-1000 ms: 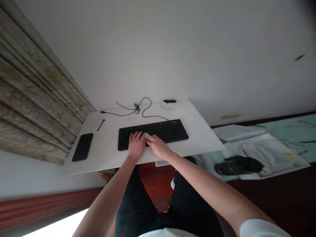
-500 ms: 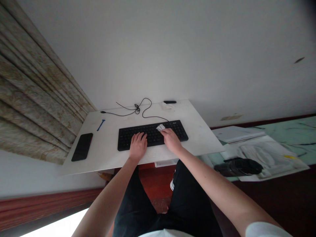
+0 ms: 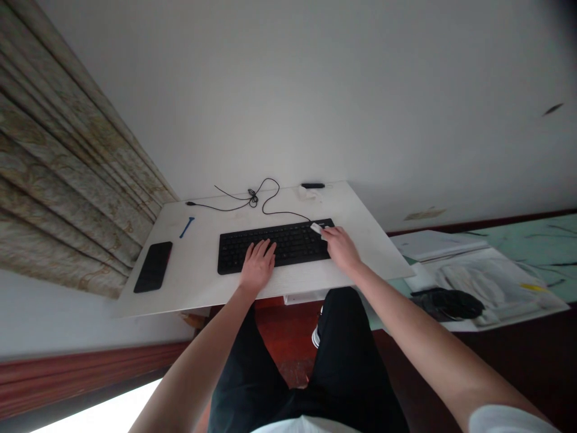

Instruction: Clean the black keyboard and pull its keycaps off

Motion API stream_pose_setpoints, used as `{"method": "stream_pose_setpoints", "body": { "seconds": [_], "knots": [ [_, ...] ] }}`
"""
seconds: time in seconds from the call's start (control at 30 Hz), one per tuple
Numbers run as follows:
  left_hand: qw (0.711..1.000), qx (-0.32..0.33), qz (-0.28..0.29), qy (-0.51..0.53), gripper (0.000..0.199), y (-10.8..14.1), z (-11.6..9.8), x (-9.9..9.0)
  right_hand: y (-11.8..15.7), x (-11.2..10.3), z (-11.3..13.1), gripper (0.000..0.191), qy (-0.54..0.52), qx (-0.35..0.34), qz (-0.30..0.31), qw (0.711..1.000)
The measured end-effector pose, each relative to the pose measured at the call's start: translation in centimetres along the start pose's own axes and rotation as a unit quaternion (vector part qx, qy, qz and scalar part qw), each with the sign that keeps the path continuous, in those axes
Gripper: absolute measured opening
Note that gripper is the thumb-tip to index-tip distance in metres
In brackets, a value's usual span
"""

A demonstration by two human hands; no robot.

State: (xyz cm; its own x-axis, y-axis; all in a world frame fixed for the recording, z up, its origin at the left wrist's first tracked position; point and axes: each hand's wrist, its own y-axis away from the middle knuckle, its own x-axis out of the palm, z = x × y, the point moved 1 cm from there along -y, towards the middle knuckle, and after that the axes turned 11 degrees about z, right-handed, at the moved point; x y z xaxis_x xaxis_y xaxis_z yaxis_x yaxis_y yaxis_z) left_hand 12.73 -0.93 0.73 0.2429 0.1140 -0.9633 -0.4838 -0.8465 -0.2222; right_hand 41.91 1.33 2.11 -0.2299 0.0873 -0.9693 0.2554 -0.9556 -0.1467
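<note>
Right hand (image 3: 342, 249) pinches a small white wipe (image 3: 317, 228) between its fingertips, pressed on the far right corner of the black keyboard (image 3: 274, 246). Tissue or cloth: hard to tell at this size. Left hand (image 3: 258, 264) lies on the keys, fingers spread, holding nothing. Risks: a loose pinch could drop the wipe, and pressure could catch keycaps or shove the keyboard across the white desk board (image 3: 202, 288). Tugging the black cable (image 3: 265, 201), loosely knotted behind the keyboard, could drag it too. Left of the keyboard lie a black smartphone (image 3: 153, 267) and a small blue tool (image 3: 186, 227). Past the far edge sits a black stick (image 3: 312, 185). Papers (image 3: 439, 245) lie off to the right.
</note>
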Motion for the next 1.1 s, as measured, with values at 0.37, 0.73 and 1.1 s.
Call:
{"method": "stream_pose_setpoints", "body": {
  "seconds": [0.37,0.73,1.1],
  "knots": [
    [1.0,-0.01,0.013,-0.002,0.041,-1.4,-2.5,0.7,2.6,2.3,6.7,0.055,-0.105,-0.149,0.014,0.983],
    [1.0,-0.01,-0.01,0.002,0.038,-1.4,-2.5,0.8,3.8,0.2,-1.9,0.047,-0.045,0.076,-0.069,0.994],
    [0.999,-0.004,-0.008,0.031,0.038,-1.3,-2.3,0.4,3.1,3.6,10.8,0.049,-0.176,-0.077,-0.046,0.98]
  ]
}}
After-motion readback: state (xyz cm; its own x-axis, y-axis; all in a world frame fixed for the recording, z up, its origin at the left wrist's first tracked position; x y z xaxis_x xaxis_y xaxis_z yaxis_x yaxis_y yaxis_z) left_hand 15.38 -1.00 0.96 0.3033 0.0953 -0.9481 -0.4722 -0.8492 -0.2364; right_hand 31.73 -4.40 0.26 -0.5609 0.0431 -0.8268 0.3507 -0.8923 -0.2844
